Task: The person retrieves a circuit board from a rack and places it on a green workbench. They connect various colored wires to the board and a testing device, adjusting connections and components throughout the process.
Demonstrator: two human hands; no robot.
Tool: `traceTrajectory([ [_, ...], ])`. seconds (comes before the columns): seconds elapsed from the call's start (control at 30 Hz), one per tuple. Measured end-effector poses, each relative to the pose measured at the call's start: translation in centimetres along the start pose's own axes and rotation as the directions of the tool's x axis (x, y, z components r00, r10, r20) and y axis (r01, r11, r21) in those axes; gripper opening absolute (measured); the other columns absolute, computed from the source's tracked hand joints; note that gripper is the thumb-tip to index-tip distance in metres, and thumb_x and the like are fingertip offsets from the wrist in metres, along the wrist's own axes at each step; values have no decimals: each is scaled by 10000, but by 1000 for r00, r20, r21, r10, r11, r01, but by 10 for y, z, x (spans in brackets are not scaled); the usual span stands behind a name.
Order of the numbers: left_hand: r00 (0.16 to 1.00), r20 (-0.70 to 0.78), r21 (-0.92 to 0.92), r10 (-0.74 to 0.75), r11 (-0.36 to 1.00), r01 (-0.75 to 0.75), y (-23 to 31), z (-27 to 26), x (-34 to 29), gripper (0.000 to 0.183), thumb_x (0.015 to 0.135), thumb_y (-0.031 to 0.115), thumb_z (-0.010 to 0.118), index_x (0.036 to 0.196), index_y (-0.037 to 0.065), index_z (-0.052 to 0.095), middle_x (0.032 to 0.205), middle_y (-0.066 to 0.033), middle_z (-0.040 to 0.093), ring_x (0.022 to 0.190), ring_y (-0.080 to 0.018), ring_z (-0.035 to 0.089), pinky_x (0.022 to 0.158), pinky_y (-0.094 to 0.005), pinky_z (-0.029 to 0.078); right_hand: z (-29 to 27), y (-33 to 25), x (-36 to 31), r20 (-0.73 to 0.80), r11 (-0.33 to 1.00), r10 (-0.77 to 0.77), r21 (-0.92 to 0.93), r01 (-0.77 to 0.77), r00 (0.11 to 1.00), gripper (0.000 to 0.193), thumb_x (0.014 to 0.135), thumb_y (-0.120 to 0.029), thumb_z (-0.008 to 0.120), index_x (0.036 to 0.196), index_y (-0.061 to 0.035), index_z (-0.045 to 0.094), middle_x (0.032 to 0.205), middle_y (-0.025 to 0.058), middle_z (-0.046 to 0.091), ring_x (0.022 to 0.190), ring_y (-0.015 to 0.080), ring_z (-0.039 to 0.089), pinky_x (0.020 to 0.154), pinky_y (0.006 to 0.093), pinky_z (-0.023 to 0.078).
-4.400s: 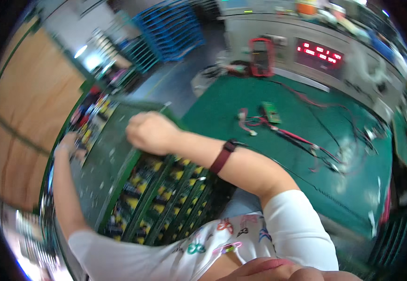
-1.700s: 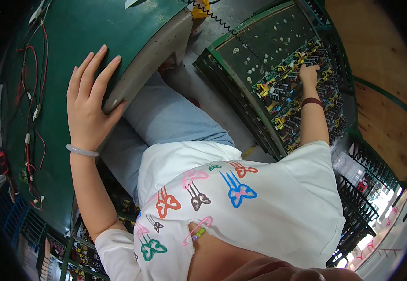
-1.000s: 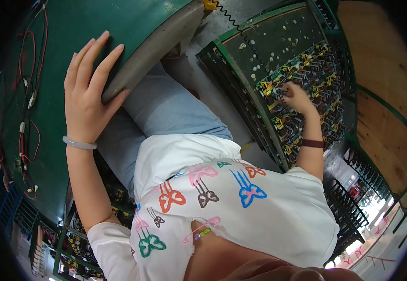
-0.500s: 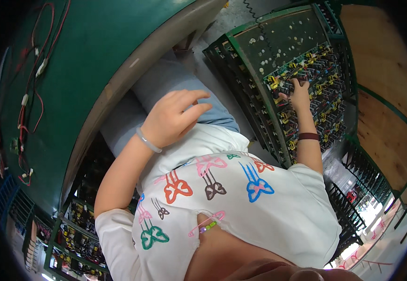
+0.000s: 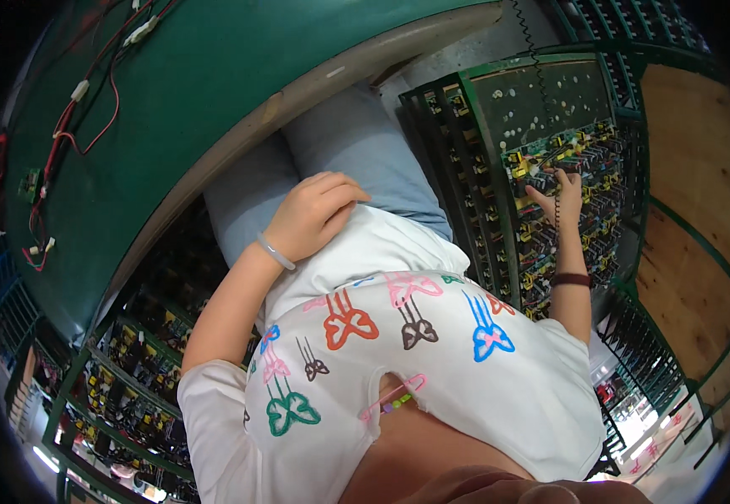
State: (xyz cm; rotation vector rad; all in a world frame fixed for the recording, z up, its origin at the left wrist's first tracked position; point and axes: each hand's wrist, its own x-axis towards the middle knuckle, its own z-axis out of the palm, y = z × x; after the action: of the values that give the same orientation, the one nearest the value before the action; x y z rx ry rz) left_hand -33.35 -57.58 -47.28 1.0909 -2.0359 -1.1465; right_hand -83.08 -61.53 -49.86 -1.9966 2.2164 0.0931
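Observation:
My right hand (image 5: pixel 566 202) reaches out to the right over rows of circuit boards (image 5: pixel 587 244) with yellow and black parts. Its thumb and fingers are spread apart among the components, and I see nothing held between them. A dark band circles that wrist. The boards sit on a green-framed rack tray (image 5: pixel 541 97) whose far part is bare and dotted with pale spots. My left hand (image 5: pixel 319 214) lies at my lap on the shirt hem and jeans, fingers loosely stretched and holding nothing. A pale bangle (image 5: pixel 276 251) is on its wrist.
A black coiled cord (image 5: pixel 534 46) hangs down across the tray toward my right hand. The green worktable (image 5: pixel 214 92) at left carries red and black wires (image 5: pixel 62 134) with white connectors. More racks of boards (image 5: pixel 121 386) stand lower left; a wooden panel (image 5: pixel 688 160) is at right.
The view has shifted, moving the scene right and down. My right hand's fingers have spread more above the boards. My left hand has lowered onto my lap.

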Motion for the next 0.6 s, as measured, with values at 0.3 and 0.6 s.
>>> traceTrajectory([
  [0.3, 981, -155, 196, 120, 977, -89, 47, 0, 17, 388, 779, 29, 714, 1159, 73, 650, 1220, -116, 621, 1101, -329, 585, 947, -438, 466, -56, -189, -14, -79, 763, -409, 517, 389, 909, 575, 575, -355, 942, 1042, -108, 717, 1035, 157, 639, 1012, 339, 635, 880, 415, 512],
  [0.6, 967, -250, 448, -43, 880, 155, 65, -11, -3, 619, 676, 143, 818, 1249, 77, 593, 1240, -96, 605, 1174, -312, 556, 1107, -554, 365, -22, -303, -49, -162, 719, -476, 494, 489, 864, 628, 565, -527, 874, 1018, -127, 704, 961, 174, 540, 901, 350, 538, 781, 462, 439],
])
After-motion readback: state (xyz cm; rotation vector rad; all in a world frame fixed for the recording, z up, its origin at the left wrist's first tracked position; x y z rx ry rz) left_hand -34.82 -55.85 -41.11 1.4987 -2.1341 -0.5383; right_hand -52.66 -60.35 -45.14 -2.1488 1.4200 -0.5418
